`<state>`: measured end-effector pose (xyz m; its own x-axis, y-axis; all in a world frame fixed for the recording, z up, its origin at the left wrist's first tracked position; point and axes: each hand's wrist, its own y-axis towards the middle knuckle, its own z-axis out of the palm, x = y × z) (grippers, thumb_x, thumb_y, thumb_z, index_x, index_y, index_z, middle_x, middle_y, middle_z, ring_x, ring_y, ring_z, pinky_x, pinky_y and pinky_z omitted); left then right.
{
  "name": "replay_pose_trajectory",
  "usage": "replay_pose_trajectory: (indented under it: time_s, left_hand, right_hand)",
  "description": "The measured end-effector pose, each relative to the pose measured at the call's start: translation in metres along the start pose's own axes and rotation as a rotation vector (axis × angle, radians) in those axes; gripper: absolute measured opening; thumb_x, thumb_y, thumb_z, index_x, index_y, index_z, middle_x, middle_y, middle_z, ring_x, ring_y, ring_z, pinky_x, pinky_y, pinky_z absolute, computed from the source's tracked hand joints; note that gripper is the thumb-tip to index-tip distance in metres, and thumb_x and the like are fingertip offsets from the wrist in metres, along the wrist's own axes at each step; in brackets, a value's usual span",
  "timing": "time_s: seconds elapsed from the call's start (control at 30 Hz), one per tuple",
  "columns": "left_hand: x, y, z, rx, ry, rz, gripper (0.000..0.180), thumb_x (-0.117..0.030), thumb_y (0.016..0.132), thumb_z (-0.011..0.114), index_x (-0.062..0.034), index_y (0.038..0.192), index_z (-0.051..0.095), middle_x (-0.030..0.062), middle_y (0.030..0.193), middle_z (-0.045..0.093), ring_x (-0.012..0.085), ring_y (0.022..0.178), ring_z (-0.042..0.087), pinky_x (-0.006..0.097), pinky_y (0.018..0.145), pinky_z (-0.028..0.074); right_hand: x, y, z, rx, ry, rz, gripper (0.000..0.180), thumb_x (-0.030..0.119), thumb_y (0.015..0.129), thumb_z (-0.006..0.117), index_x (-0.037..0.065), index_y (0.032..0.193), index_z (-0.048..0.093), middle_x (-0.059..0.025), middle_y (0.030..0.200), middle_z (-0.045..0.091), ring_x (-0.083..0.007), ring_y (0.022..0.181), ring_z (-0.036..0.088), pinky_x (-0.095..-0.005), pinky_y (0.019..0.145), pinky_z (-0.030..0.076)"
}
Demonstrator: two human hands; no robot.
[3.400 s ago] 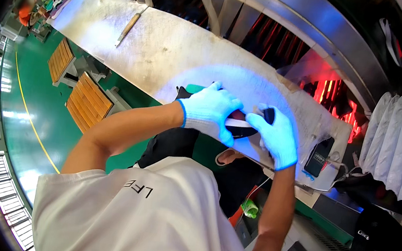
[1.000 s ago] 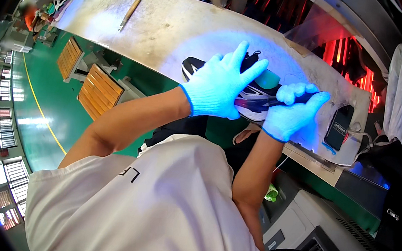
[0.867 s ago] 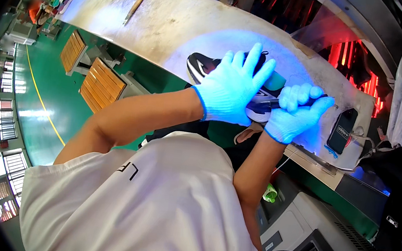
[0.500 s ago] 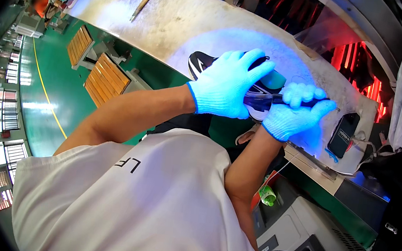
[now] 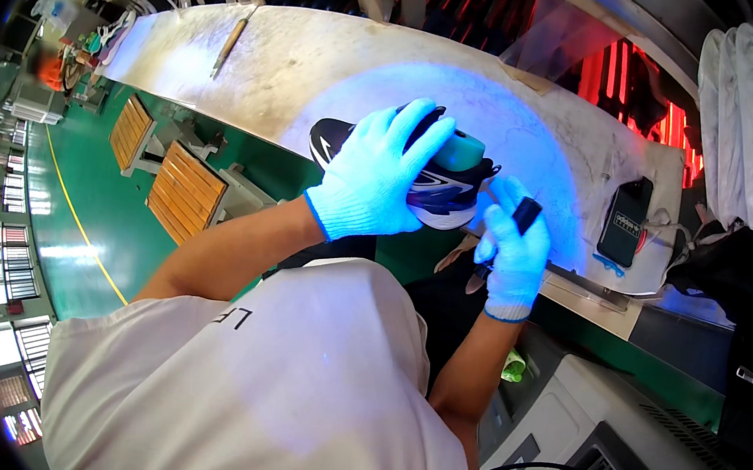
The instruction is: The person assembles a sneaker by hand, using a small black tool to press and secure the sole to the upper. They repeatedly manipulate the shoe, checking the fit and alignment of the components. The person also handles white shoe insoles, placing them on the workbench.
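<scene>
Under the blue light, my left hand [image 5: 366, 183], in a white knit glove, is wrapped over a black-and-white sneaker [image 5: 446, 195] that lies on its way across the bench's near edge. A teal shoe last [image 5: 462, 154] sticks out of the shoe's opening. My right hand [image 5: 518, 251], gloved too, is apart from the shoe, just right of its heel end. Its fingers are closed round a dark stick-like tool [image 5: 527, 213] whose black end rises above the fist. The tool's other end shows dark below the fingers; its exact kind is unclear.
A pale, worn bench [image 5: 305, 50] curves across the view. A wooden-handled tool [image 5: 231, 44] lies at its far left, a phone [image 5: 626, 217] at the right. Red-lit heaters [image 5: 657, 100] glow behind. Slatted wooden seats [image 5: 186, 190] stand left; a grey machine [image 5: 579, 416] stands lower right.
My right hand has drawn away from the shoe's heel, turning upright with the dark tool in it. My left hand still holds the shoe. The whole view has shifted somewhat.
</scene>
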<state>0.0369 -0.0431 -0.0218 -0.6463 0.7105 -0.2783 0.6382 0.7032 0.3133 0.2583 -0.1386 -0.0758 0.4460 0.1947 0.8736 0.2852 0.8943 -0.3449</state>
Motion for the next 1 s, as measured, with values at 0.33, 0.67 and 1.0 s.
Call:
replay_pose_trajectory:
  time_s: [0.33, 0.67, 1.0]
  left_hand:
    - [-0.001, -0.011, 0.006, -0.059, 0.044, 0.007, 0.108, -0.046, 0.068, 0.1, -0.0121, 0.161, 0.055, 0.0263, 0.16, 0.051, 0.0496, 0.141, 0.057, 0.059, 0.114, 0.05]
    - [0.004, -0.016, 0.015, -0.148, 0.045, 0.043, 0.101, -0.045, 0.069, 0.099, -0.0131, 0.156, 0.06, 0.0266, 0.157, 0.053, 0.0495, 0.136, 0.059, 0.058, 0.11, 0.051]
    - [0.003, -0.022, 0.013, -0.106, 0.006, 0.044, 0.102, -0.028, 0.066, 0.096, -0.0134, 0.158, 0.056, 0.0237, 0.156, 0.052, 0.0485, 0.133, 0.058, 0.06, 0.108, 0.051]
  right_hand:
    - [0.005, -0.012, 0.04, 0.043, -0.294, 0.027, 0.038, 0.013, 0.092, 0.088, -0.001, 0.121, 0.068, -0.0053, 0.084, 0.072, -0.0102, 0.055, 0.061, -0.0275, 0.049, 0.05]
    - [-0.005, -0.018, 0.047, -0.042, -0.412, -0.019, 0.051, 0.021, 0.088, 0.091, -0.005, 0.126, 0.071, -0.0148, 0.115, 0.082, -0.0224, 0.105, 0.078, -0.0396, 0.097, 0.061]
    - [-0.002, -0.025, 0.06, -0.129, -0.462, 0.01, 0.044, 0.015, 0.089, 0.088, -0.005, 0.124, 0.072, -0.013, 0.11, 0.082, -0.021, 0.098, 0.078, -0.0376, 0.093, 0.061]
